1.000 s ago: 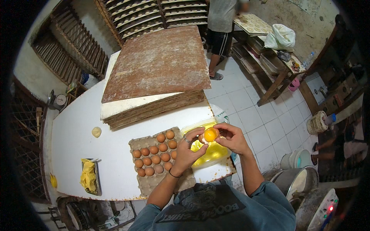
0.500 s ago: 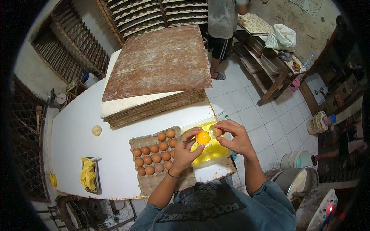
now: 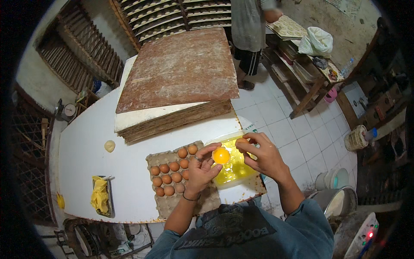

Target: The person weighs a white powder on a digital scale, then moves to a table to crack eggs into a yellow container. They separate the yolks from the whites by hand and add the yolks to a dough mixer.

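1. While both hands are raised over the front edge of the white bench (image 3: pixel 86 142), a round orange egg yolk (image 3: pixel 221 155) is cradled on the curled fingertips of the left hand (image 3: pixel 201 170), which is cupped loosely under it rather than closed tight.
2. A piece of brown eggshell (image 3: pixel 242 141) is pinched between the thumb and fingers of the right hand (image 3: pixel 263 155), just beside the yolk.
3. Directly beneath both hands, a clear plastic container (image 3: pixel 235 170) filled with yellow liquid egg is seen on the bench.
4. Touching the container's left side, a grey cardboard egg tray (image 3: pixel 172 207) is laid flat, with brown eggs (image 3: pixel 170 172) kept in its upper rows and its near cups bare.
5. Farther back, a stack of flour-dusted wooden boards (image 3: pixel 181 73) is set across the bench.
6. Well to the left, a small ball of dough (image 3: pixel 109 146) and a dark tray with a crumpled yellow wrapper (image 3: pixel 100 195) are seen.
7. Beyond the bench, another person (image 3: pixel 250 30) is seen standing on the tiled floor beside wooden racks.
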The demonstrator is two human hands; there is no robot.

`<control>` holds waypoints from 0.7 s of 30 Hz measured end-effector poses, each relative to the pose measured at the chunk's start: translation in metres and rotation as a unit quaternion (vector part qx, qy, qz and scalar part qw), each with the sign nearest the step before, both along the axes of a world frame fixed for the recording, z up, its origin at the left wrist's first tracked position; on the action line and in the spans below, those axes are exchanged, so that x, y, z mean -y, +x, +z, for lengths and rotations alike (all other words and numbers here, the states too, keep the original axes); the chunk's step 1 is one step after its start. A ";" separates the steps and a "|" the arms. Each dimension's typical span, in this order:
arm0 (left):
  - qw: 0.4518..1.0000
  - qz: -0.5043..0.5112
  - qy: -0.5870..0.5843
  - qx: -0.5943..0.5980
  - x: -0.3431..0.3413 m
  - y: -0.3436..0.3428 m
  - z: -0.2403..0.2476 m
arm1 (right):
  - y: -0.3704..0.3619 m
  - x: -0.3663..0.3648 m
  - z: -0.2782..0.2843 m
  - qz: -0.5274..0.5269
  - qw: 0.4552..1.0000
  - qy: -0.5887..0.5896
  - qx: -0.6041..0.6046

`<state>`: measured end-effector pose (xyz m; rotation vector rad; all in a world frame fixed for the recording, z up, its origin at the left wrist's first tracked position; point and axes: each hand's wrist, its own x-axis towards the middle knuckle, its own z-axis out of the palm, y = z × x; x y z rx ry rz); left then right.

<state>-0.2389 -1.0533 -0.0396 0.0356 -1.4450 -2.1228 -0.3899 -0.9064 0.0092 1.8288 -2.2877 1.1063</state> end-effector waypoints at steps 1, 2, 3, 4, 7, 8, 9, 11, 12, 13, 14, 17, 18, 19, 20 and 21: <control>1.000 0.000 0.001 0.000 0.000 0.001 0.001 | 0.001 0.001 0.000 -0.003 0.999 -0.025 0.029; 1.000 0.002 0.000 0.001 0.000 0.001 0.001 | 0.002 0.003 0.000 -0.005 0.997 -0.050 0.059; 1.000 0.002 -0.001 0.001 0.000 0.001 0.002 | 0.003 0.003 0.001 -0.010 0.993 -0.075 0.087; 1.000 0.002 -0.003 0.000 0.001 0.001 0.003 | 0.003 0.002 0.000 -0.011 0.989 -0.109 0.102; 1.000 -0.002 -0.008 0.020 0.001 0.002 0.005 | 0.006 0.003 -0.006 0.007 0.953 -0.156 0.258; 1.000 -0.007 -0.006 0.015 0.002 0.001 0.005 | 0.008 0.004 -0.010 0.005 0.945 -0.166 0.282; 1.000 -0.009 -0.005 0.024 0.002 0.002 0.006 | 0.009 0.005 -0.013 0.008 0.943 -0.169 0.287; 0.999 -0.012 -0.002 0.042 0.002 0.002 0.008 | 0.010 0.005 -0.017 0.013 0.939 -0.173 0.296; 0.999 -0.014 -0.001 0.044 0.002 0.003 0.008 | 0.011 0.005 -0.017 0.015 0.939 -0.171 0.297; 0.999 -0.016 -0.001 0.046 0.002 0.003 0.008 | 0.012 0.005 -0.018 0.017 0.940 -0.169 0.297; 0.999 -0.018 0.000 0.048 0.002 0.003 0.008 | 0.013 0.005 -0.019 0.019 0.940 -0.167 0.297; 0.998 -0.019 -0.002 0.054 0.001 0.002 0.007 | 0.014 0.005 -0.019 0.020 0.933 -0.163 0.320; 0.998 -0.023 0.001 0.051 0.001 0.002 0.007 | 0.015 0.005 -0.019 0.020 0.931 -0.162 0.325; 0.998 -0.026 0.005 0.049 0.001 0.002 0.006 | 0.014 0.006 -0.021 0.021 0.930 -0.161 0.331; 0.998 -0.030 0.008 0.046 0.001 0.002 0.006 | 0.014 0.006 -0.022 0.022 0.928 -0.160 0.336; 0.998 -0.033 0.011 0.055 0.001 0.001 0.007 | 0.014 0.006 -0.023 0.020 0.926 -0.159 0.342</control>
